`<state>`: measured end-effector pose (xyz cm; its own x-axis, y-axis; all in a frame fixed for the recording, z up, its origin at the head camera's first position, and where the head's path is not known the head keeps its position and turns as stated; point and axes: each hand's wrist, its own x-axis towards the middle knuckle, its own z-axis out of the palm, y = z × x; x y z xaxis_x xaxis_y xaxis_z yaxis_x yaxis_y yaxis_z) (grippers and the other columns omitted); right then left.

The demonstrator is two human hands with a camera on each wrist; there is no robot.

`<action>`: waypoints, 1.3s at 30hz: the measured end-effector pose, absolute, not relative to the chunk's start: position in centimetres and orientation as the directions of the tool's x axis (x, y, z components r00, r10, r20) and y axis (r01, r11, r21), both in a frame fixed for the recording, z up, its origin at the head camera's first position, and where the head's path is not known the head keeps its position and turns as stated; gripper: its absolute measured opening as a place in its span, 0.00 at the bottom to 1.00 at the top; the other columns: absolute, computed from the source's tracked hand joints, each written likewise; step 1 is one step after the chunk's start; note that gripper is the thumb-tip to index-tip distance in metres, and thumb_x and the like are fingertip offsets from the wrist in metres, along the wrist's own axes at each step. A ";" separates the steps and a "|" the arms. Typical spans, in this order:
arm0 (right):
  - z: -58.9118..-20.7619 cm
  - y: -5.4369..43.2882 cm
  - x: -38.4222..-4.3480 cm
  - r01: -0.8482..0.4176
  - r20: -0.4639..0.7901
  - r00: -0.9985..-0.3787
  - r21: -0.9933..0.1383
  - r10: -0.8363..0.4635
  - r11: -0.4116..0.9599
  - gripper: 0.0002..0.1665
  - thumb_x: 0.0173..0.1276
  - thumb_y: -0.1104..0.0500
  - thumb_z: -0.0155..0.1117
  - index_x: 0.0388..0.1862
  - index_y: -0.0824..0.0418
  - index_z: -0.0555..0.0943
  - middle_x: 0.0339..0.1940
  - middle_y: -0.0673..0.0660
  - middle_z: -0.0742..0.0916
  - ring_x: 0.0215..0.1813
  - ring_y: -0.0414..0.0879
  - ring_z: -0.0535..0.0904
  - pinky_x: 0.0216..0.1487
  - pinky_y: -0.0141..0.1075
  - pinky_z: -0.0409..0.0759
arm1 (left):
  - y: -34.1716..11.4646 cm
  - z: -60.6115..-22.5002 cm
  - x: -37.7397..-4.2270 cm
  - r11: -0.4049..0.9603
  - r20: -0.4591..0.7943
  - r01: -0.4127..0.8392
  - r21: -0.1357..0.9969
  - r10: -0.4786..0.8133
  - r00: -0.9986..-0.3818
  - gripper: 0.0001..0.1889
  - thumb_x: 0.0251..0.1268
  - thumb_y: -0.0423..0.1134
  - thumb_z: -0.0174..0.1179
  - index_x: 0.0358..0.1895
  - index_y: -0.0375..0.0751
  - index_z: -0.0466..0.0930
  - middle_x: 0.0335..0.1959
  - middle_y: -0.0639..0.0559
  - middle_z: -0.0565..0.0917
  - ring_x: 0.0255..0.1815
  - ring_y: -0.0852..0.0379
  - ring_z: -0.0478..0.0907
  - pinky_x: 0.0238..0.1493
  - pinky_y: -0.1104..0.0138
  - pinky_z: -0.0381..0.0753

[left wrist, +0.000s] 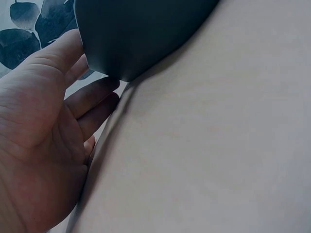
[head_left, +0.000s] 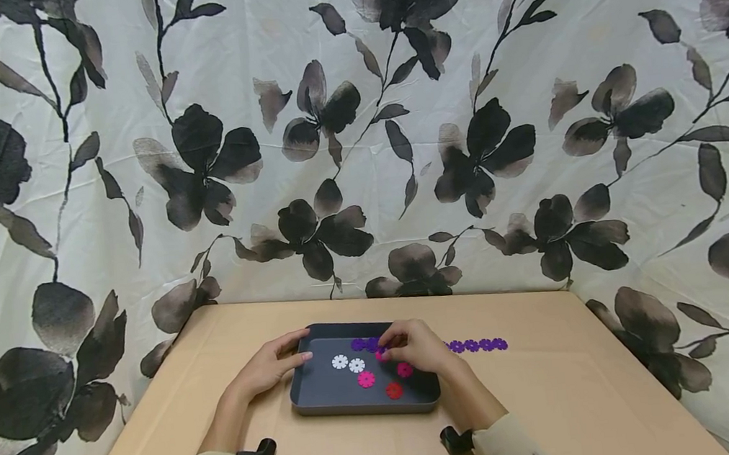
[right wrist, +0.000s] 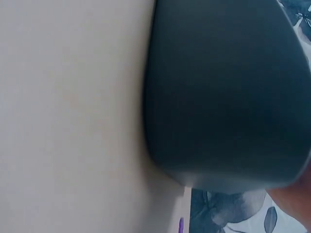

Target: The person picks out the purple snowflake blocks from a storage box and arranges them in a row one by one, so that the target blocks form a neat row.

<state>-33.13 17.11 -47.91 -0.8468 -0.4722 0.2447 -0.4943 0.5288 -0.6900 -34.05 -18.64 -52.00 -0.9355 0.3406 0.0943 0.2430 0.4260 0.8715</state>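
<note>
A dark grey tray (head_left: 367,405) holds several flower-shaped discs: white discs (head_left: 340,362), a pink disc (head_left: 366,379), a red disc (head_left: 394,390) and purple discs (head_left: 358,344). My left hand (head_left: 272,365) grips the tray's left end, thumb on the rim and fingers outside; the left wrist view shows these fingers (left wrist: 92,102) against the tray's wall (left wrist: 131,39). Over the tray's back right part, my right hand (head_left: 410,346) has its fingers curled, tips down among purple and pink discs. Whether a disc is pinched there is hidden. The tray wall (right wrist: 223,97) mostly blocks this hand in the right wrist view.
On the table (head_left: 567,383), a row of purple flower-shaped discs (head_left: 472,346) lies just right of the tray, partly behind the right hand. A floral cloth (head_left: 395,131) hangs behind the table. Each wrist wears a black camera (head_left: 456,440).
</note>
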 end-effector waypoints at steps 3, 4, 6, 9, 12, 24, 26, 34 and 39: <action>-47.7 17.7 -33.1 -0.480 0.257 -0.860 -0.700 -0.440 0.528 0.13 0.64 0.62 0.78 0.47 0.62 0.90 0.40 0.56 0.90 0.36 0.41 0.81 0.39 0.30 0.83 | -18.7 -52.0 -34.1 0.433 0.092 0.242 0.869 0.338 -0.937 0.35 0.70 0.52 0.69 0.77 0.50 0.71 0.80 0.46 0.69 0.82 0.43 0.62 0.81 0.47 0.61; -47.6 17.8 -33.1 -0.476 0.262 -0.864 -0.705 -0.430 0.526 0.13 0.63 0.62 0.78 0.47 0.63 0.90 0.41 0.56 0.90 0.37 0.41 0.81 0.39 0.30 0.83 | -18.7 -52.0 -34.1 0.434 0.090 0.240 0.868 0.337 -0.937 0.34 0.70 0.52 0.69 0.77 0.50 0.71 0.80 0.46 0.69 0.82 0.43 0.62 0.81 0.47 0.61; -47.4 18.2 -33.1 -0.467 0.268 -0.870 -0.718 -0.414 0.515 0.14 0.63 0.63 0.78 0.48 0.63 0.90 0.42 0.57 0.90 0.37 0.42 0.82 0.41 0.30 0.84 | -18.7 -52.0 -34.0 0.436 0.087 0.237 0.868 0.336 -0.938 0.33 0.71 0.51 0.68 0.77 0.51 0.71 0.80 0.46 0.69 0.82 0.43 0.62 0.81 0.46 0.61; -47.2 18.8 -33.0 -0.461 0.279 -0.873 -0.737 -0.399 0.494 0.15 0.64 0.64 0.77 0.49 0.63 0.90 0.45 0.57 0.90 0.40 0.42 0.83 0.44 0.29 0.86 | -18.7 -51.9 -34.0 0.439 0.087 0.236 0.867 0.334 -0.938 0.33 0.71 0.50 0.68 0.77 0.51 0.71 0.80 0.46 0.69 0.82 0.42 0.62 0.81 0.46 0.61; -47.1 19.4 -32.9 -0.460 0.292 -0.876 -0.744 -0.384 0.484 0.15 0.64 0.64 0.77 0.51 0.63 0.89 0.47 0.56 0.90 0.42 0.43 0.85 0.46 0.29 0.86 | -18.7 -51.9 -34.0 0.441 0.087 0.237 0.866 0.332 -0.939 0.33 0.71 0.51 0.68 0.77 0.51 0.71 0.80 0.46 0.69 0.82 0.42 0.62 0.81 0.46 0.61; -46.4 23.7 -33.3 -0.411 0.331 -0.911 -0.765 -0.244 0.496 0.15 0.66 0.66 0.75 0.52 0.62 0.89 0.49 0.58 0.91 0.45 0.45 0.87 0.48 0.29 0.86 | -18.8 -51.9 -33.9 0.439 0.086 0.235 0.867 0.333 -0.939 0.33 0.71 0.52 0.68 0.77 0.52 0.71 0.80 0.46 0.69 0.82 0.42 0.63 0.81 0.45 0.61; -46.4 24.6 -33.4 -0.399 0.336 -0.917 -0.770 -0.215 0.498 0.15 0.66 0.67 0.74 0.52 0.61 0.89 0.49 0.58 0.91 0.44 0.45 0.88 0.47 0.29 0.86 | -18.8 -51.9 -33.9 0.443 0.090 0.240 0.864 0.334 -0.938 0.33 0.71 0.52 0.68 0.77 0.51 0.71 0.80 0.45 0.69 0.82 0.41 0.63 0.81 0.45 0.61; -46.5 28.4 -33.3 -0.320 0.329 -0.941 -0.801 -0.074 0.507 0.17 0.68 0.63 0.74 0.56 0.61 0.88 0.50 0.60 0.91 0.46 0.48 0.87 0.45 0.28 0.85 | -18.8 -52.0 -34.0 0.448 0.087 0.238 0.862 0.333 -0.939 0.35 0.69 0.55 0.68 0.77 0.51 0.71 0.80 0.46 0.69 0.82 0.42 0.63 0.81 0.45 0.61; -47.1 30.6 -33.3 -0.311 0.353 -0.935 -0.793 -0.022 0.523 0.18 0.69 0.62 0.73 0.57 0.64 0.87 0.51 0.63 0.90 0.47 0.49 0.87 0.45 0.25 0.84 | -18.8 -52.0 -34.0 0.448 0.085 0.236 0.862 0.332 -0.939 0.35 0.69 0.55 0.68 0.77 0.51 0.71 0.80 0.46 0.69 0.82 0.42 0.62 0.81 0.45 0.61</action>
